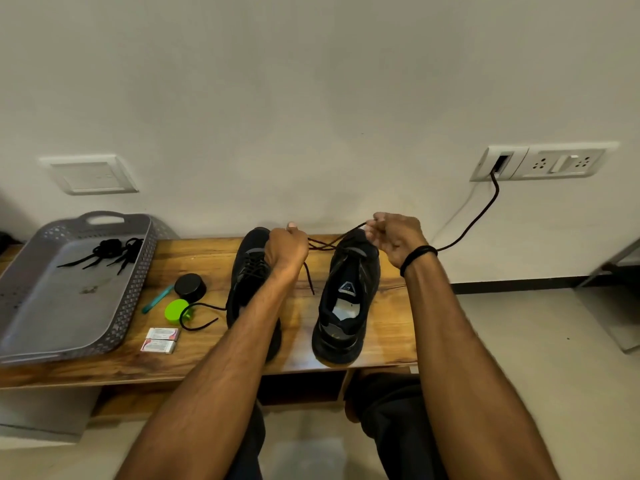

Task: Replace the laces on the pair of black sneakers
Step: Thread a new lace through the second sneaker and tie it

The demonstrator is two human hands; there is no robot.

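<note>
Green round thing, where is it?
In the head view, the green round thing lies on the wooden bench, left of the left-hand sneaker, in front of the black round tin and right of the grey tray.

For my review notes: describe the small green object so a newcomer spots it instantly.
Find the grey perforated tray on the wooden bench. Off its right side lies the green round piece. Only it is bright green; the black puck behind it and teal pen alongside are not.

White wall (311, 81), wooden bench (104, 368), tiled floor (519, 341).
</note>
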